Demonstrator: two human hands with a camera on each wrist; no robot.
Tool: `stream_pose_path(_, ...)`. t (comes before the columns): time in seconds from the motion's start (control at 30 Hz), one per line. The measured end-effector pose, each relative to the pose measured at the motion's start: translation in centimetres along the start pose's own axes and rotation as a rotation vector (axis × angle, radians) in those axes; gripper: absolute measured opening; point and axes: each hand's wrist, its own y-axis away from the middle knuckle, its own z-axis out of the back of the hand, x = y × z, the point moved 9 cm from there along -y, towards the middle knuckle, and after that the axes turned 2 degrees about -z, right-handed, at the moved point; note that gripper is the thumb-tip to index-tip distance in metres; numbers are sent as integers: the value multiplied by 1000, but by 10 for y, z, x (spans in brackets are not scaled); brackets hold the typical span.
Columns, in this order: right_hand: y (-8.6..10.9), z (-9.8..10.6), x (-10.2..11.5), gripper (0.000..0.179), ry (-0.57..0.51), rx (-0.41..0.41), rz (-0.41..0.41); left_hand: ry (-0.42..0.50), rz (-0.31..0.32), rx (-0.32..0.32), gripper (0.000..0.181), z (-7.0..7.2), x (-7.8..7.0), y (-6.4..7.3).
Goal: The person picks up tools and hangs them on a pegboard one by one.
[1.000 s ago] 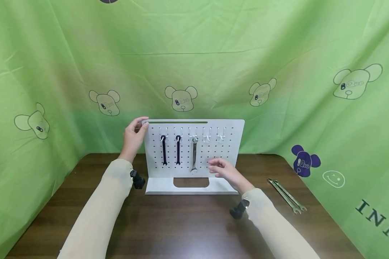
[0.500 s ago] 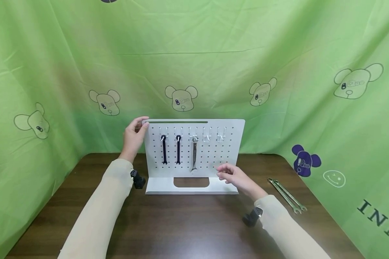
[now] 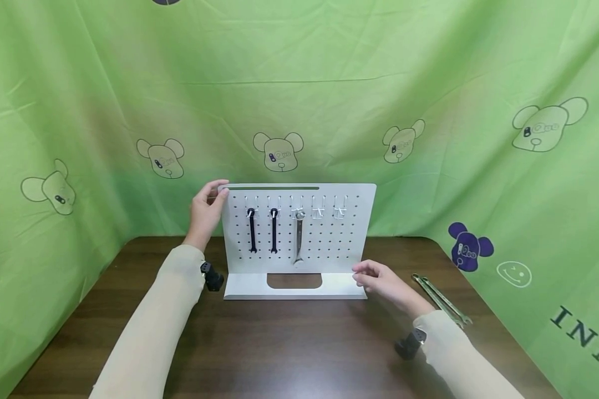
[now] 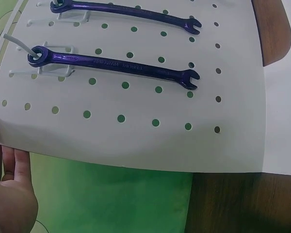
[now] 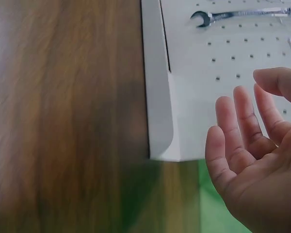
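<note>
A white pegboard stand (image 3: 309,244) is upright on the table. My left hand (image 3: 206,213) pinches its upper left corner, thumb in front and fingers behind the edge. From its hooks hang two dark purple combination wrenches (image 4: 114,63) on the left and a silver combination wrench (image 3: 299,235) in the middle. The two hooks (image 3: 339,211) to the right carry nothing. My right hand (image 3: 381,282) is at the stand's lower right corner, fingers loosely bent and holding nothing. Two more silver wrenches (image 3: 436,293) lie side by side on the table, right of that hand and partly behind the forearm.
The brown wooden table (image 3: 279,343) extends in front of the stand. Green printed cloth (image 3: 329,100) hangs close behind it and along both sides. A small dark camera sits on each wrist.
My right hand has moved right and down, from in front of the pegboard to its lower right corner. My left hand and the hanging wrenches have stayed in place.
</note>
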Motion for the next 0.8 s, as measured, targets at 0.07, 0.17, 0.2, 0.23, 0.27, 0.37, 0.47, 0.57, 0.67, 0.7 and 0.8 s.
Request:
stream_pose_path(0.07, 4, 5, -4, 38, 2, 0, -1, 0, 1, 2, 29, 0, 0, 0)
stream_pose_path(0.17, 10, 13, -13, 38, 0, -15, -22, 7, 0, 4, 29, 0, 0, 0)
stream_pose_path(0.2, 13, 16, -14, 38, 4, -17, -23, 10, -2, 4, 29, 0, 0, 0)
stream_pose_path(0.23, 15, 18, -17, 39, 5, -21, -27, 12, -4, 4, 29, 0, 0, 0)
stream_pose_path(0.27, 17, 21, -20, 39, 8, -26, -32, 16, -6, 3, 29, 0, 0, 0)
stream_pose_path(0.37, 24, 30, -26, 41, 14, -36, -35, 16, -14, -2, 29, 1, 0, -1)
stream_pose_path(0.47, 31, 40, -33, 41, 20, -48, -38, 9, -18, 1, 29, 0, 0, -1)
stream_pose_path(0.57, 38, 50, -39, 40, 28, -54, -40, 8, -11, 3, 29, 0, 1, 0)
stream_pose_path(0.67, 45, 61, -41, 40, 47, -65, -33, 7, -5, 3, 30, 0, 2, 0)
stream_pose_path(0.7, 47, 64, -42, 40, 54, -69, -31, 9, -4, 2, 29, 1, 2, 0)
stream_pose_path(0.8, 55, 77, -47, 40, 75, -101, -39, 8, -7, 5, 30, 0, 2, 0)
